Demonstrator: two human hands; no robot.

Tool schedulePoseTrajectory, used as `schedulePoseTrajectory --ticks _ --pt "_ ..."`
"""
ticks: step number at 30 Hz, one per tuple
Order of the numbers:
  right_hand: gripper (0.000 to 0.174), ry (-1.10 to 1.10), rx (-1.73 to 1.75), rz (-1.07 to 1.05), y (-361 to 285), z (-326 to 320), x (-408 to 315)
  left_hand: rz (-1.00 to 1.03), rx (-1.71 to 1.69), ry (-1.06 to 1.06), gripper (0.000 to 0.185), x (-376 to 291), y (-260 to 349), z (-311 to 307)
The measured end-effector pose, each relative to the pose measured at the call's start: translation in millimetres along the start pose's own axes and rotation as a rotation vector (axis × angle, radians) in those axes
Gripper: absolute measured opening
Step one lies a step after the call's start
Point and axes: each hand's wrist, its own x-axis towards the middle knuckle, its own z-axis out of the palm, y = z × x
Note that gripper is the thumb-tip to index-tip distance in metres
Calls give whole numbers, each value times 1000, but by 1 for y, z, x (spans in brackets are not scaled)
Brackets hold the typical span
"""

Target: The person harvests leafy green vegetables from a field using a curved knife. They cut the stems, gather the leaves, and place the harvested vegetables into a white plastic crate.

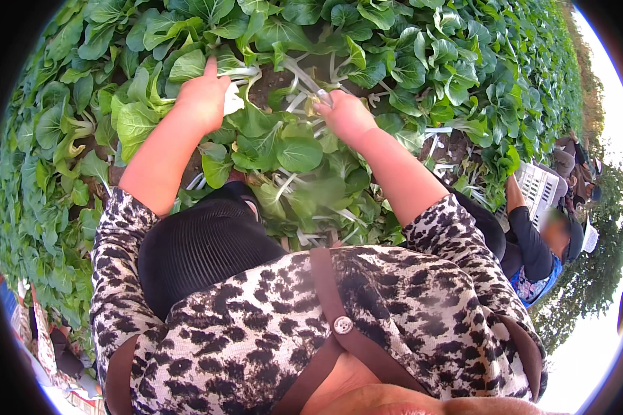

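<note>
My left hand (202,101) reaches into a row of bok choy, its index finger stretched out against the leaves of a standing plant (207,36). A bok choy (135,119) appears to be gripped under the palm: pale green leaves come out on the left and a white stalk base on the right. The curled fingers are mostly hidden. My right hand (348,116) is closed around the handle of a knife (305,78), whose blade points up and left among the stalks. Loose bok choy leaves (280,142) lie between my forearms.
Cut white stalks and leaves (285,187) litter the soil between my legs. Dense bok choy (446,57) grows ahead and to both sides. At right, another person (535,244) crouches by a white plastic crate (535,187). More people are farther back.
</note>
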Motion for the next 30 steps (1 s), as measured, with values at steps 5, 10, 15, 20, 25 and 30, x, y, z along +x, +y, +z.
schedulePoseTrajectory --ticks 5,10,15,20,25,30 --pt "41 -141 -47 32 -20 32 35 44 -152 27 61 -17 0 31" --pt "42 -254 -81 43 -26 43 64 26 -218 27 64 -24 -3 36" --pt "40 -268 -155 -24 -28 61 89 19 -275 38 65 -26 -9 40" --pt "38 -334 -117 -11 -12 85 106 36 -263 90 65 -25 -10 45" --pt "31 -500 -374 -165 27 96 53 73 -360 149 69 -37 -14 37" --pt "38 -7 352 253 32 47 -14 203 -598 304 69 -66 -21 9"
